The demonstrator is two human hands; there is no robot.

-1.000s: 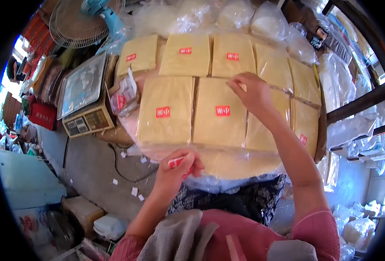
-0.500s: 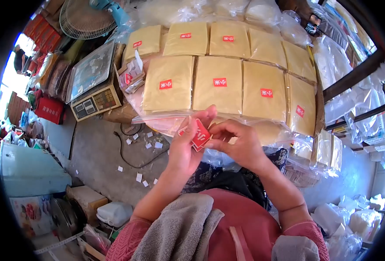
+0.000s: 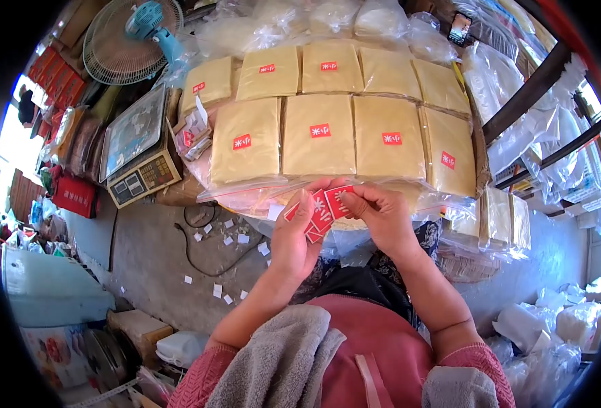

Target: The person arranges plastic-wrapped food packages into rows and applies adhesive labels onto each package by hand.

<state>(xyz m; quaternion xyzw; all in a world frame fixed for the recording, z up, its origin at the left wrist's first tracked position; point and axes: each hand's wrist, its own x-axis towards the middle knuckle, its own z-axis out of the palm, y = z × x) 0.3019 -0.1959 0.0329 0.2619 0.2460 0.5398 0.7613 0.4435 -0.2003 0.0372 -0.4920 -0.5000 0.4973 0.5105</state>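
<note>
My left hand (image 3: 296,234) is closed on a stack of red labels (image 3: 319,214) with white characters. Between the thumb and fingers of my right hand (image 3: 381,216) is a single red label (image 3: 339,201), beside the stack. Beyond my hands, two rows of flat yellow packs in clear plastic cover the work surface. In the near row, the left pack (image 3: 246,160), the middle pack (image 3: 319,155), the third pack (image 3: 390,160) and the right pack (image 3: 450,136) each bear a red label. In the far row, three packs show labels, while two at the right (image 3: 389,75) show none.
A fan (image 3: 132,41) stands at the far left, near a scale (image 3: 144,178) and a small box of labels (image 3: 193,139). White paper bits (image 3: 217,290) and a black cable (image 3: 198,268) lie on the floor. A dark metal frame (image 3: 528,95) crosses the right side.
My right hand came back from the packs to my left hand and now holds one label apart from the stack. The third near pack, partly hidden by my arm earlier, shows a label.
</note>
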